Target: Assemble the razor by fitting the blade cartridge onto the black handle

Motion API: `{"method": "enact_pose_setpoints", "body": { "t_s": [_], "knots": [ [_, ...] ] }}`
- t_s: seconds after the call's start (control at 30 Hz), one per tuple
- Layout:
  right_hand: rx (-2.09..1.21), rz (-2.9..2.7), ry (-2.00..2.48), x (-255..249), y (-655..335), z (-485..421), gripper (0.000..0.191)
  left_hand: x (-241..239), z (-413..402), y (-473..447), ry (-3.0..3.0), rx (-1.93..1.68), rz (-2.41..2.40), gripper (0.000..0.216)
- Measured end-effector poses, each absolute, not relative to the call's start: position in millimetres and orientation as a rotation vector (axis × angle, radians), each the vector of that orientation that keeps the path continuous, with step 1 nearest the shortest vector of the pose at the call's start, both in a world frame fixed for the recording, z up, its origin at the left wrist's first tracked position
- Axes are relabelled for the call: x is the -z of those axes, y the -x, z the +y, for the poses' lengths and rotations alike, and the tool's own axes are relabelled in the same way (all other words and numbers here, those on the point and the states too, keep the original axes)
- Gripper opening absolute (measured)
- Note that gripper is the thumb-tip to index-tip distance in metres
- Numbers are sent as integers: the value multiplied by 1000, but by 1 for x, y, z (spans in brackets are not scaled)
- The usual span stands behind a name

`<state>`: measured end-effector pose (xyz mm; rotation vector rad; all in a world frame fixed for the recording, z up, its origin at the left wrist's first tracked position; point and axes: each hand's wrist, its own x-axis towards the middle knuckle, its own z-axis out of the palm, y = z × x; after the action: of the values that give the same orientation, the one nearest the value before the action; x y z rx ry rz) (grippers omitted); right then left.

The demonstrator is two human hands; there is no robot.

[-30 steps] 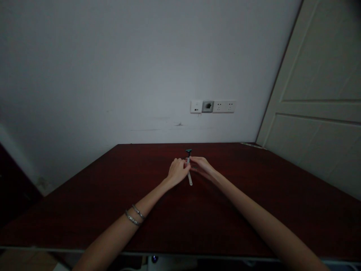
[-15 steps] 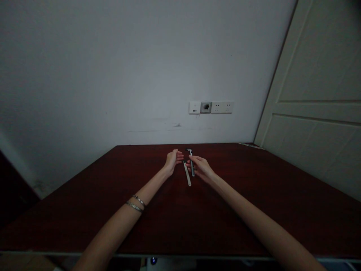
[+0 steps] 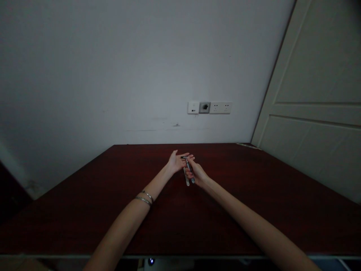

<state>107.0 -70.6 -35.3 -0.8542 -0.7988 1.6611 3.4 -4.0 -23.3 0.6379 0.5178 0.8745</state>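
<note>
My right hand is closed around the handle of a slim razor-like tool, with a dark head set crosswise at its far end. The head lies over the fingers of my left hand; whether it touches them I cannot tell. My left hand is open, palm turned up and fingers stretched to the right. Below the hands a pale, narrow strip with a small hole at its near end lies on the dark red table; its far end is hidden behind my hands.
A white wall stands behind the table, with a row of sockets low on it. A pale panelled door rises on the right. At the table's far right corner lies a thin flat strip.
My left hand has moved right and opened out under the head of the razor-like tool. My right hand has come slightly nearer and left with the tool, whose head has swung toward my left fingers.
</note>
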Motion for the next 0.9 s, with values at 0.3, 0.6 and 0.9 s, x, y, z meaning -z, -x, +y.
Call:
{"method": "enact_pose_setpoints", "body": {
  "t_s": [0.3,0.6,0.9],
  "knots": [
    [-1566,-811,953,35,-99,-75,36,22,-6,-11,-460,-883,416,60],
    [-1511,-836,1010,39,-98,-73,37,17,-14,-12,-516,-914,452,63],
    [-1515,-826,954,36,-103,-74,37,35,6,5,-716,-932,639,55]
  ]
}}
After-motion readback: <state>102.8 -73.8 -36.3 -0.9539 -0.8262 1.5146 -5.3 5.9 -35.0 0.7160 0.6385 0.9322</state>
